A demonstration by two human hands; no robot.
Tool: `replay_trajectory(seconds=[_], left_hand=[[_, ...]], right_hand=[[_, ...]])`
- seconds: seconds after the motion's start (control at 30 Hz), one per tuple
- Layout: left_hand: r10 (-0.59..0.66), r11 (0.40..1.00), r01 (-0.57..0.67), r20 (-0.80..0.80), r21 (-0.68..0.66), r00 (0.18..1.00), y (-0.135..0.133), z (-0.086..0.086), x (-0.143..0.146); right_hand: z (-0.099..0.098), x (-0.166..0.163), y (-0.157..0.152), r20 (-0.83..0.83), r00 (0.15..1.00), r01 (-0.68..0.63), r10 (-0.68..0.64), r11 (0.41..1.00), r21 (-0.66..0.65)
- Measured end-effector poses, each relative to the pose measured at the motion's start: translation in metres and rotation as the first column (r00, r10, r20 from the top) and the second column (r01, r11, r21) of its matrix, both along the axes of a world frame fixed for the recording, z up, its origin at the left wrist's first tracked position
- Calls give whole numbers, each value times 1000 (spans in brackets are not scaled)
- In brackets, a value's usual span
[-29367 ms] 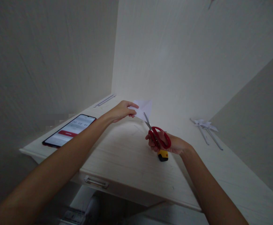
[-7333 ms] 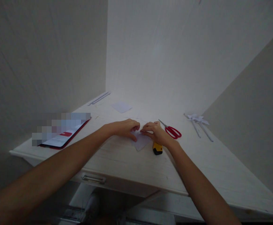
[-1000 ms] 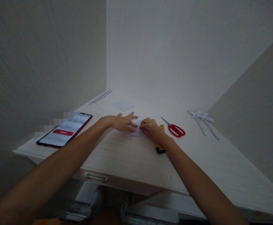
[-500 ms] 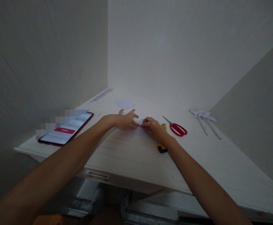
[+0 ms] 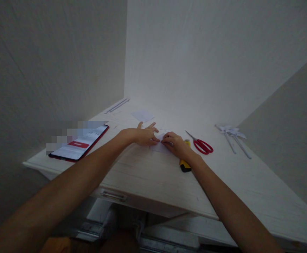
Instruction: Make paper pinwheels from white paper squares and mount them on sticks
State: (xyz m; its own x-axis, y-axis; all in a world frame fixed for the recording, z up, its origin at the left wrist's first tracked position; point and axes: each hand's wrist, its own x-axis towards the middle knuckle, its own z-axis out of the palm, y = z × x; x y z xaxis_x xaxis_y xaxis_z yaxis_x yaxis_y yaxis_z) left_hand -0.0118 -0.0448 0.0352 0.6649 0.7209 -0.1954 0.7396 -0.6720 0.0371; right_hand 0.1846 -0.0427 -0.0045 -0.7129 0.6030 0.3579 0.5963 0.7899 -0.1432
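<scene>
A small white sheet of paper [image 5: 160, 148] lies on the desk, partly hidden under both hands. My left hand [image 5: 146, 136] rests over its left side, with the fingers spread and nothing gripped. Close beside those fingertips, my right hand [image 5: 176, 144] is closed in a pinch at the sheet; what sits between thumb and finger is too small to tell. Under my right wrist lies a yellow and black utility knife [image 5: 185, 166], partly covered. Just right of that hand are scissors with red handles [image 5: 203, 146], their blades pointing away to the left.
A phone in a red case [image 5: 81, 144] lies on the left of the white desk [image 5: 142, 175]. Another paper square [image 5: 142, 115] and thin paper sticks [image 5: 117, 105] are at the back left. Paper pinwheels on sticks [image 5: 232, 133] lie at the right, near the wall.
The whole view has shifted slightly, so everything appears a little further right. Both hands keep nearly the same pose at the paper.
</scene>
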Motion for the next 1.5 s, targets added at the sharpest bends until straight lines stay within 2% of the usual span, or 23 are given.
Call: replay_trajectory(seconds=[0.2,0.33,0.5,0.93,1.13,1.27,1.37,1.43,1.5], left_hand=[[9,1000,-9,6,-19,1000,0,0,-1],[4,1000,-3,27,-28,1000,-3,2,0],[-36,999,35,78,20,996,-4,1,1],[-119,987,102,136,127,984,2,-11,1],[-97,993,87,120,86,988,-1,-5,3],[-76,996,72,87,44,993,-5,0,7],[-66,997,64,76,32,995,-7,1,8],[-64,998,62,82,33,995,-8,0,9],[-67,997,64,83,42,994,-9,-1,8]], right_hand=[[4,0,-1,-6,1000,-11,11,999,-36],[7,2,-4,59,995,75,-74,997,-11],[10,3,-5,122,979,171,-165,984,-48],[7,-2,4,130,964,237,-232,971,-22],[6,-6,6,117,961,255,-250,966,-35],[14,-3,2,85,955,285,-283,958,-18],[23,9,-1,-32,902,431,-430,902,41],[27,19,-4,-75,819,573,-568,816,74],[28,26,-7,-11,744,667,-668,742,68]])
